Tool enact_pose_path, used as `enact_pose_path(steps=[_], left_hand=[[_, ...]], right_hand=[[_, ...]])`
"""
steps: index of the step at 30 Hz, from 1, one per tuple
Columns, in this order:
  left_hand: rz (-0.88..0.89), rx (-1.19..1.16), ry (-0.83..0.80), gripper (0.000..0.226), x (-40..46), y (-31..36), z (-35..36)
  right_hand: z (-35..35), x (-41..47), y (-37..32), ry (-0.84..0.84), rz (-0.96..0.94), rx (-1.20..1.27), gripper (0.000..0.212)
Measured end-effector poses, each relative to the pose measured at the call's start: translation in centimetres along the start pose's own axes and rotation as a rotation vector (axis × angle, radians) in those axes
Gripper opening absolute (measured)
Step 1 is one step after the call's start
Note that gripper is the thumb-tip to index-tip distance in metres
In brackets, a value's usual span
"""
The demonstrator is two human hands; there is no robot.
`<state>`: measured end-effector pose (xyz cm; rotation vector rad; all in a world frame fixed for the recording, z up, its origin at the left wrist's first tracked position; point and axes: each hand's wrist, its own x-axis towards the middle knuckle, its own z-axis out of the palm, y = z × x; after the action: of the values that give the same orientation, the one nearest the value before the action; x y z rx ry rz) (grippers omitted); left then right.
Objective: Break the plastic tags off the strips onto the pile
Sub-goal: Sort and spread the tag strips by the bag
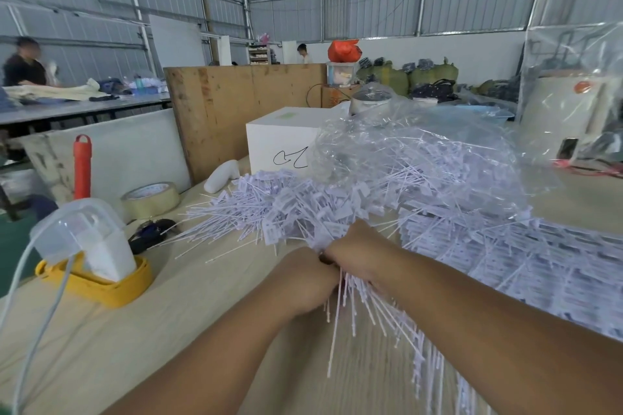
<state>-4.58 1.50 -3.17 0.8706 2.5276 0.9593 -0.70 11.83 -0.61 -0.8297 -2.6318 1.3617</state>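
Observation:
A big pile of loose white plastic tags (pixel 303 209) with thin tails covers the middle of the wooden table (pixel 168 307). My left hand (pixel 308 276) and my right hand (pixel 357 249) meet at the pile's near edge, both gripping one bundle of tag strips (pixel 367 307). The bundle's thin tails fan out towards me below my wrists. Its tag ends are hidden behind my fingers. Flat sheets of unbroken strips (pixel 526 266) lie stacked on the right.
A clear plastic bag (pixel 421 152) holding more tags rises behind the pile. A white box (pixel 279 141), a white bottle (pixel 222 175), a tape roll (pixel 151 200), a yellow tray with a clear container (pixel 91 246) and a red tube (pixel 82 168) stand on the left.

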Motion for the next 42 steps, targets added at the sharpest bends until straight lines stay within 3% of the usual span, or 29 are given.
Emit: enact_pose_path(steps=[3,7,10,13,16,19,22,26,29,31,34,35,39,42], left_hand=[[-0.074,-0.144,-0.035,0.021,-0.6,-0.3,-0.3],[-0.063,-0.091,-0.130,0.023,-1.2,-0.8,-1.3],[-0.102,-0.130,-0.123,0.014,-1.4,-0.8,-2.7],[-0.071,0.150,0.011,0.027,-1.3,-1.0,-2.9],[-0.102,0.534,0.016,0.036,-1.1,-0.6,-1.5],[-0.029,0.676,0.001,0.020,-0.8,0.6,-0.5],[0.032,0.561,0.002,0.024,-0.7,0.7,-0.1],[0.103,0.159,0.110,0.032,-1.2,0.1,0.4],[0.230,0.130,0.175,0.024,-2.3,0.6,0.8],[0.252,0.141,0.078,0.025,-3.1,0.9,0.2],[0.232,-0.035,-0.149,0.027,-4.0,1.6,-3.0],[0.227,-0.093,-0.101,0.028,-4.0,1.8,-4.2],[0.198,-0.023,0.502,0.050,-0.8,2.0,-7.4],[0.071,0.009,0.491,0.056,2.7,2.8,-7.7]], right_hand=[[-0.1,-0.6,-0.3,-0.011,0.022,0.040,0.043],[0.3,-1.1,0.0,-0.004,0.048,0.125,0.060],[0.3,-1.0,0.2,0.025,0.051,0.091,0.059],[-0.2,-0.9,0.1,0.019,0.069,0.065,0.062],[-0.5,-0.8,0.0,-0.001,0.069,0.029,0.062],[-0.2,-0.6,0.0,0.024,0.067,0.037,0.062],[0.0,-0.1,0.2,0.040,0.071,0.107,0.058],[-0.4,0.3,0.3,0.033,0.082,0.154,0.046],[-0.4,0.3,0.5,0.021,0.063,0.166,0.046],[-0.7,0.3,0.6,-0.008,0.031,0.139,0.046],[-1.8,0.1,0.5,-0.038,-0.024,0.049,0.047],[-2.2,-0.1,0.6,-0.046,-0.036,0.019,0.048],[-4.5,-1.4,0.8,-0.062,-0.079,-0.095,0.062],[-6.0,-2.4,0.8,-0.045,-0.109,-0.154,0.071]])
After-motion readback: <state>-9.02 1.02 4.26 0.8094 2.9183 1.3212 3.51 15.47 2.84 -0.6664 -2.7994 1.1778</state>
